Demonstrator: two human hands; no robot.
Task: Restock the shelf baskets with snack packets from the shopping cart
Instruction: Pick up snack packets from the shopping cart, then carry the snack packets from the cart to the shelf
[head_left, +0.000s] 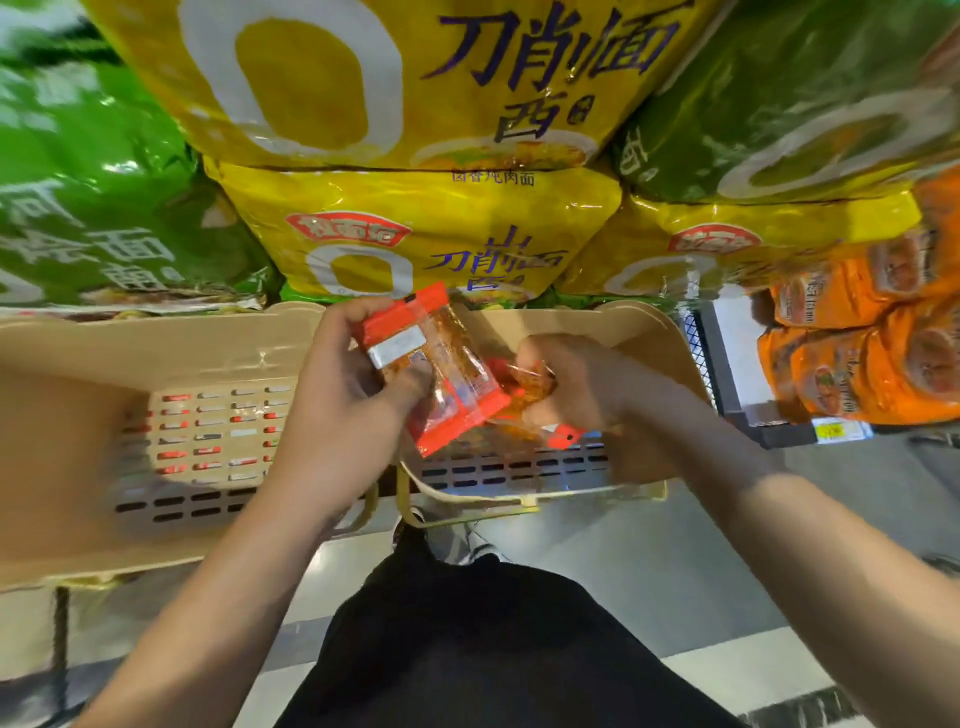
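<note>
Orange packets are being gripped, one (436, 364) in the left hand (358, 395), another (524, 395) in the right hand (576, 384) (partly blurred), likely going next into the right basket (639, 332).

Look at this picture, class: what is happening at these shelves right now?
A person is restocking snacks. The left hand holds an orange snack packet above two beige baskets. The right hand grips more orange packets over the right basket. The left basket already shows packets through its slots. Big noodle bags are stacked behind.
</note>
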